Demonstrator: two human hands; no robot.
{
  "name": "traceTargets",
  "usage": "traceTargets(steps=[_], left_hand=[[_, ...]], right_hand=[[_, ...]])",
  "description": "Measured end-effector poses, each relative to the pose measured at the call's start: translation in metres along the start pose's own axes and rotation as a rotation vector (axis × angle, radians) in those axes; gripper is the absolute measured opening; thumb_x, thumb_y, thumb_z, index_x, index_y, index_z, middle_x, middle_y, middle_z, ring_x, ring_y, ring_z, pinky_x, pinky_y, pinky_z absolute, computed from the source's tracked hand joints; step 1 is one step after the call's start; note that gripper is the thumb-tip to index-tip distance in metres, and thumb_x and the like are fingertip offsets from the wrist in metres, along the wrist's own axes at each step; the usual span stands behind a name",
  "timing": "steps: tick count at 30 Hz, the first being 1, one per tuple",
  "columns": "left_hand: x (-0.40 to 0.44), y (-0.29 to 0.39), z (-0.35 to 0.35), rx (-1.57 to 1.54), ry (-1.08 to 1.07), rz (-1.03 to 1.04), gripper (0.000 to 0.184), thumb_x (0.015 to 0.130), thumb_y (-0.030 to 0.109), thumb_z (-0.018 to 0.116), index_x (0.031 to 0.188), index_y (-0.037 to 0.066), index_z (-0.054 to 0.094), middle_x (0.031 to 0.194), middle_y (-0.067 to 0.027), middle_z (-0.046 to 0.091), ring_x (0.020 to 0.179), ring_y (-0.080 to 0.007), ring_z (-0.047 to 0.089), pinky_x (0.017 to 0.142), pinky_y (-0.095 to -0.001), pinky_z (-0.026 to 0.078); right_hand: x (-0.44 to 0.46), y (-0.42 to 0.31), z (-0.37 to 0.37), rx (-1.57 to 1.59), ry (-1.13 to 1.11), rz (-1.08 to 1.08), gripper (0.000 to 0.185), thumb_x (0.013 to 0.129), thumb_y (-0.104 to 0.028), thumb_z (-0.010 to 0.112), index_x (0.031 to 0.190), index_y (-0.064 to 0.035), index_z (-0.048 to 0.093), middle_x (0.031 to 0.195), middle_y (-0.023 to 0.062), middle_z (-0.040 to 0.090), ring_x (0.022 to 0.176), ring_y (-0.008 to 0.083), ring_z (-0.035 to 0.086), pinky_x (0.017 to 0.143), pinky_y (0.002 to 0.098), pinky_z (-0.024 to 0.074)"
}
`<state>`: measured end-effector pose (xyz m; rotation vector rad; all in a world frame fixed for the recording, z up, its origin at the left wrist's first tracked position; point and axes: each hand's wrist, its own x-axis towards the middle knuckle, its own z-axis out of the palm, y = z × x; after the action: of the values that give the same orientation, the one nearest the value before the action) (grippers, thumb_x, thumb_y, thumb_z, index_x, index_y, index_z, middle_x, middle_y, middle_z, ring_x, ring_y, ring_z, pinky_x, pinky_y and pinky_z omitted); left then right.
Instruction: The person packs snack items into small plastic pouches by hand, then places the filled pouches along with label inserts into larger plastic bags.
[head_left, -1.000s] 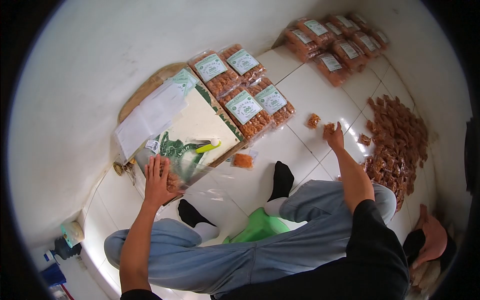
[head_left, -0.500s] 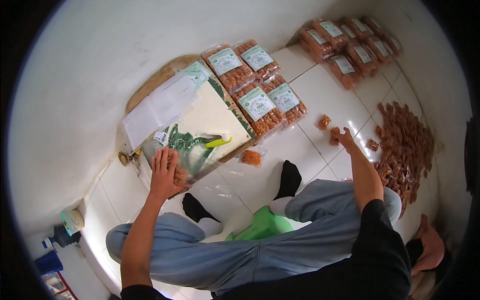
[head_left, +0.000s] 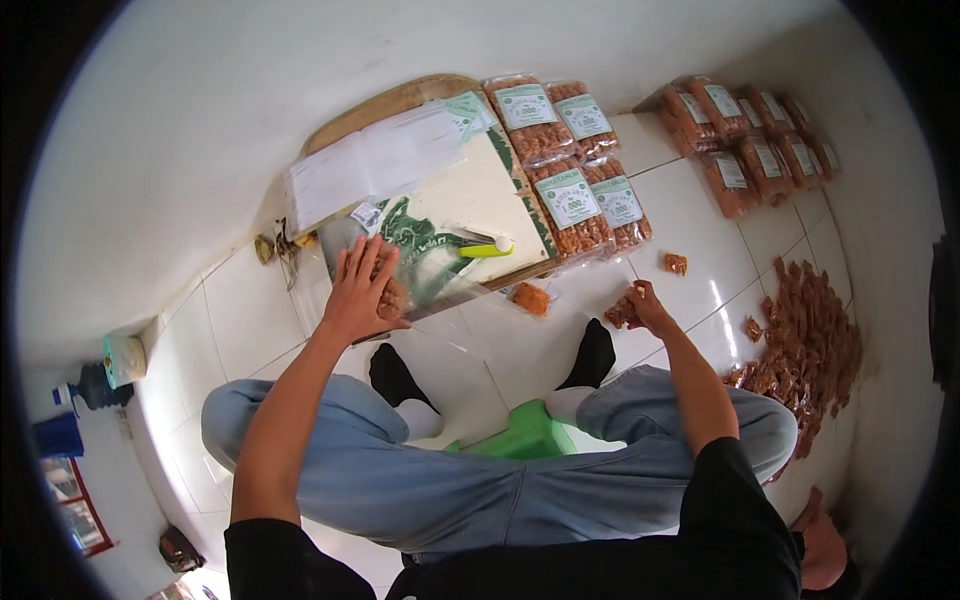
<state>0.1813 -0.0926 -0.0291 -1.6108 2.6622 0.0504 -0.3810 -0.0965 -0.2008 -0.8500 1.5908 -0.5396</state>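
A: Left hand [head_left: 362,290], how set?

B: Fingers spread, palm down on a partly filled, clear plastic bag [head_left: 393,300] at the near-left corner of the low bench with a cream-and-green top [head_left: 490,185]. Pressed there probably against sliding; contents partly hidden.

A: And right hand [head_left: 650,308]?

B: Closed narrowly on at least one small, film-wrapped brown snack packet [head_left: 620,313], in front of the bench's near-right corner. Held by the fingertips, perhaps to spare the contents.

A: Reasons for the surrounding layout?

B: Large heap of brown snack packets [head_left: 815,345] well right of the bench, seemingly for right-side reach. Four large, labelled clear packs [head_left: 568,200] along the bench's right edge, labels upward, presumably for legibility. Lime-green tool [head_left: 486,249], probably a stapler, on the bench, apparently for easy access.
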Motion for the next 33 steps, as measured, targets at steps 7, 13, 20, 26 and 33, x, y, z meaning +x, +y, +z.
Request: traceTargets(steps=[7, 13, 20, 26, 33], left_hand=[[-0.003, -0.001, 0.003, 0.012, 0.03, -0.001, 0.122, 0.058, 0.073, 0.075, 0.153, 0.013, 0.028, 0.158, -0.0196, 0.018, 0.146, -0.0402, 0.015, 0.116, -0.0592, 0.017], [-0.004, -0.003, 0.004, -0.019, 0.041, -0.007, 0.121, 0.059, 0.073, 0.075, 0.153, 0.015, 0.026, 0.158, -0.0196, 0.018, 0.146, -0.0403, 0.015, 0.116, -0.0583, 0.018], [-0.005, -0.002, 0.004, -0.038, 0.054, -0.019, 0.123, 0.055, 0.069, 0.078, 0.152, 0.013, 0.028, 0.157, -0.02, 0.02, 0.145, -0.0418, 0.017, 0.115, -0.0593, 0.018], [-0.004, -0.003, 0.005, -0.005, 0.043, -0.011, 0.123, 0.056, 0.074, 0.074, 0.152, 0.013, 0.027, 0.157, -0.0198, 0.019, 0.146, -0.0417, 0.015, 0.116, -0.0587, 0.018], [-0.003, -0.002, 0.005, -0.019, 0.037, -0.012, 0.123, 0.056, 0.074, 0.075, 0.152, 0.013, 0.028, 0.157, -0.0197, 0.019, 0.146, -0.0417, 0.015, 0.116, -0.0577, 0.017]], right_hand=[[-0.014, -0.006, 0.01, -0.394, 0.005, 0.058, 0.058, 0.097, -0.045, 0.047, 0.141, -0.0104, 0.036, 0.104, 0.0187, 0.065, 0.061, 0.0258, 0.067, 0.048, 0.0376, 0.0576], [-0.032, -0.04, 0.007, -0.934, -0.122, 0.146, 0.051, 0.094, -0.04, 0.053, 0.137, -0.0117, 0.048, 0.131, 0.018, 0.052, 0.081, 0.0313, 0.07, 0.066, 0.0413, 0.0594], [-0.03, -0.019, 0.008, -1.018, 0.053, -0.482, 0.061, 0.085, -0.018, 0.066, 0.141, -0.0139, 0.045, 0.141, 0.0201, 0.046, 0.129, 0.036, 0.046, 0.105, 0.0471, 0.0416], [-0.023, -0.058, 0.035, -1.333, -0.163, -0.63, 0.051, 0.087, -0.019, 0.064, 0.137, -0.0191, 0.051, 0.14, 0.0111, 0.05, 0.131, 0.0324, 0.044, 0.106, 0.048, 0.0391], [-0.001, -0.064, 0.056, -1.603, -0.249, -0.866, 0.017, 0.088, -0.022, 0.064, 0.104, -0.017, 0.067, 0.116, 0.005, 0.06, 0.118, 0.026, 0.053, 0.098, 0.047, 0.0429]])
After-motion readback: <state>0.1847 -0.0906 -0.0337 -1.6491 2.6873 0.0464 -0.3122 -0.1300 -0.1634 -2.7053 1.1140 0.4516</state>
